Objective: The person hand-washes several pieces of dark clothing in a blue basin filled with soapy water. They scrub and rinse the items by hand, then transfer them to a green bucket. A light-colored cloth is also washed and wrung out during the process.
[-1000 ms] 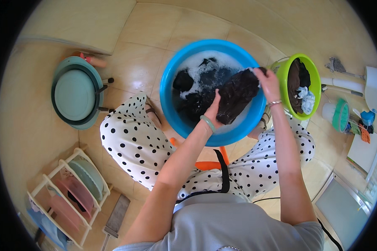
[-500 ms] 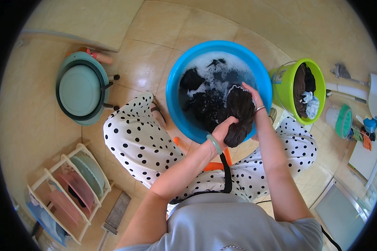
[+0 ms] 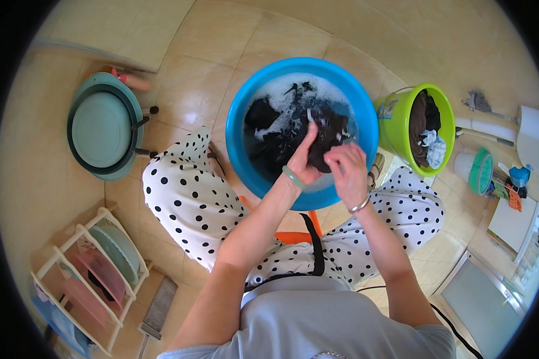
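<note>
A dark, wet garment (image 3: 328, 133) is held up over the near right part of a blue basin (image 3: 236, 96). My left hand (image 3: 303, 160), with a pale green bangle at the wrist, grips the garment from the left, thumb up along its front. At the cloth's lower right edge, the bent fingers of my right hand (image 3: 348, 170) close on it; their tips are partly hard to make out. Below, black clothes (image 3: 261, 113) soak in water under white suds (image 3: 281, 87).
A lime green bucket (image 3: 395, 122) holding dark and light blue clothes stands right of the basin. Nested green basins (image 3: 102, 128) lean at the left. A white rack (image 3: 111, 218) holds more basins at lower left. An orange stool (image 3: 293, 237) shows between my knees.
My right hand has come down from the garment's upper right side to its lower edge. The garment has been turned and now hangs more spread out. The view has shifted slightly.
</note>
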`<state>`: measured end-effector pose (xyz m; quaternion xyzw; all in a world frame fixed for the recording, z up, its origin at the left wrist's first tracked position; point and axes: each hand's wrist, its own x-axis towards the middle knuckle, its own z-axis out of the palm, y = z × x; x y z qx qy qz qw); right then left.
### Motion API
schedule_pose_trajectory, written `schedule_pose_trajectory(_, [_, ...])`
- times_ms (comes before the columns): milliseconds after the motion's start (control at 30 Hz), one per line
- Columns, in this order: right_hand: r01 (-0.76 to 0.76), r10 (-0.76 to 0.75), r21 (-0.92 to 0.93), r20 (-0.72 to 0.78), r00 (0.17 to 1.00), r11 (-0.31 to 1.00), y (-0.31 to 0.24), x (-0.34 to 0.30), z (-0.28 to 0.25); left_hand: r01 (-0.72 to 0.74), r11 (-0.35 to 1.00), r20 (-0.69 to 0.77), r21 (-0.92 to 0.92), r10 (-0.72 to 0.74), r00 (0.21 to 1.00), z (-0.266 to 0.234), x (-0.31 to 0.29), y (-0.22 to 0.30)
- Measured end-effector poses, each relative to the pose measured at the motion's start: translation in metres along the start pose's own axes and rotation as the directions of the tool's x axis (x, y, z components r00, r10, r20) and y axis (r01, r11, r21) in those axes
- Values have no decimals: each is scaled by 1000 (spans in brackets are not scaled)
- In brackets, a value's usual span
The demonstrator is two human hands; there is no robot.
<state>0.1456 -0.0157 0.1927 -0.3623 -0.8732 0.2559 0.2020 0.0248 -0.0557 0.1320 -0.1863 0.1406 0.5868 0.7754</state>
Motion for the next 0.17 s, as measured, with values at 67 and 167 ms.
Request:
schedule_pose_trajectory(67, [16, -16, -12, 27, 1000, 1000, -4, -11, 2, 90, 996, -75, 23, -88, 993, -22, 10, 0])
schedule_pose_trajectory(167, [-58, 53, 86, 62, 997, 995, -5, -10, 1, 176, 979, 111, -104, -164, 980, -46, 22, 3])
